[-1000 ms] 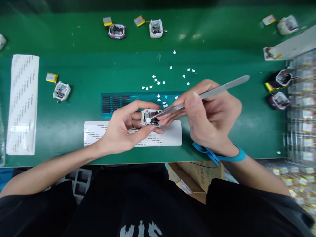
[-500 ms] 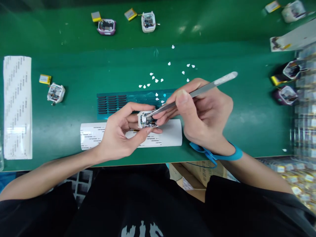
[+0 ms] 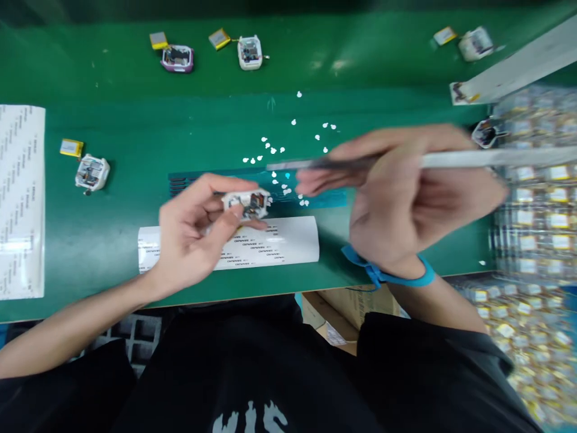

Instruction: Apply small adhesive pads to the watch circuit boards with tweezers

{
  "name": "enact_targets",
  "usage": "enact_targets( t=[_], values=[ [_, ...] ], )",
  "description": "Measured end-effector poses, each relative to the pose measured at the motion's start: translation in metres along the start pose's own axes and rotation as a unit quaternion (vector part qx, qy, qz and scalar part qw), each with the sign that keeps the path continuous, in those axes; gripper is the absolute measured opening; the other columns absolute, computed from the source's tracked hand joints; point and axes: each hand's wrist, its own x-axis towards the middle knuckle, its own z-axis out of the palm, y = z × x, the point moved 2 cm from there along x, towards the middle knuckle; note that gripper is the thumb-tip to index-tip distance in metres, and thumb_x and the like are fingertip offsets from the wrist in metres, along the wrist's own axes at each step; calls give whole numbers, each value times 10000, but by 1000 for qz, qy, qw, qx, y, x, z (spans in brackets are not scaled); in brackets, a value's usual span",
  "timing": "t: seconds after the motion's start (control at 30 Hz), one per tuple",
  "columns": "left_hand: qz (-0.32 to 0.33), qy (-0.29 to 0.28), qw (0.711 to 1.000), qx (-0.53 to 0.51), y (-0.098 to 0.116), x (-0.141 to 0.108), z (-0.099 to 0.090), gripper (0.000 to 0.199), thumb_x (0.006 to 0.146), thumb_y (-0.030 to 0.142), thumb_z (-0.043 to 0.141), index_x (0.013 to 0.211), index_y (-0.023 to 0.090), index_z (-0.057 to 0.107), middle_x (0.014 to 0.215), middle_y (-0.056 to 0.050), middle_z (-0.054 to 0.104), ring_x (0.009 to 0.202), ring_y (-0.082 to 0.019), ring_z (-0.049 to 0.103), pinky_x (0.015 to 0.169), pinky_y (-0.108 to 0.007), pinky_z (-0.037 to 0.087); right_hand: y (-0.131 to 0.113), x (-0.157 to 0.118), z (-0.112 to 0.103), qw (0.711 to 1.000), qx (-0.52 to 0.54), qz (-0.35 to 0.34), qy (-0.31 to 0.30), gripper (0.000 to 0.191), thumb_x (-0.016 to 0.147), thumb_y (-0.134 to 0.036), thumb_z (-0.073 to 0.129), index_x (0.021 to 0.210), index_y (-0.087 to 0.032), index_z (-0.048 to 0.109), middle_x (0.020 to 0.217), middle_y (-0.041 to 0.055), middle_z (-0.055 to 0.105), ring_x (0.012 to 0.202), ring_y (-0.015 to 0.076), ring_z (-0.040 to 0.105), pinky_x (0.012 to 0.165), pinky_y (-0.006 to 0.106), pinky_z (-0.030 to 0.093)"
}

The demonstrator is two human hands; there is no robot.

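Between the thumb and fingers of my left hand [image 3: 193, 234] is a small white device case [image 3: 256, 203], its open side with the circuitry facing up. My right hand [image 3: 406, 186], smeared by motion, grips metal tweezers [image 3: 469, 159] whose tips point left, above and to the right of the case and apart from it. Beneath the tips lies a teal sheet [image 3: 331, 198] with small white round stickers [image 3: 282, 150] on and behind it. A white printed strip [image 3: 293, 243] lies under and beside my left hand.
Open device cases with yellow batteries lie at the left [image 3: 92, 172] and along the back [image 3: 250, 53]. Another printed sheet [image 3: 22, 201] is at the far left. Clear trays [image 3: 527, 216] of batteries stand at the right, beside a slanted white bar [image 3: 518, 63].
The tweezers have come out of the case, and my right hand has moved right. My left hand has shifted left and tilted the case. The whole view has moved somewhat to the right.
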Motion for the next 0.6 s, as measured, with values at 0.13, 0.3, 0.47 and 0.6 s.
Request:
enact_targets(
  t=[0.13, 0.3, 0.47, 0.6],
  values=[
    [69, 87, 991, 76, 17, 19, -28, 171, 964, 214, 667, 1129, 213, 711, 944, 54, 742, 893, -182, 748, 797, -388, 712, -2, 24, -2, 992, -81, -31, -97, 270, 1034, -378, 486, 942, -276, 718, 1117, 18, 745, 1014, 231, 724, 827, 365, 634],
    [56, 22, 988, 139, 1, 28, -50, 132, 943, 240, 690, 1047, 234, 772, 855, 62, 779, 720, -145, 733, 634, -313, 669, 32, 28, 22, 959, -73, -44, -269, 322, 1029, -336, 510, 832, -231, 741, 979, 10, 777, 994, 191, 726, 866, 326, 589],
    [87, -70, 948, 297, -9, 20, -50, 110, 939, 266, 654, 996, 270, 749, 848, 7, 776, 653, -157, 680, 523, -320, 518, 53, 20, 22, 956, -25, -15, -292, 332, 1022, -362, 513, 850, -230, 765, 1032, 14, 782, 958, 175, 730, 816, 311, 595],
    [139, -223, 894, 363, -5, 17, -48, 180, 975, 256, 563, 1040, 234, 729, 978, -54, 760, 870, -203, 714, 729, -346, 571, 52, 19, 15, 946, -35, -32, -320, 271, 1001, -308, 543, 889, -265, 786, 1060, -12, 780, 944, 191, 733, 816, 341, 599]
  ],
)
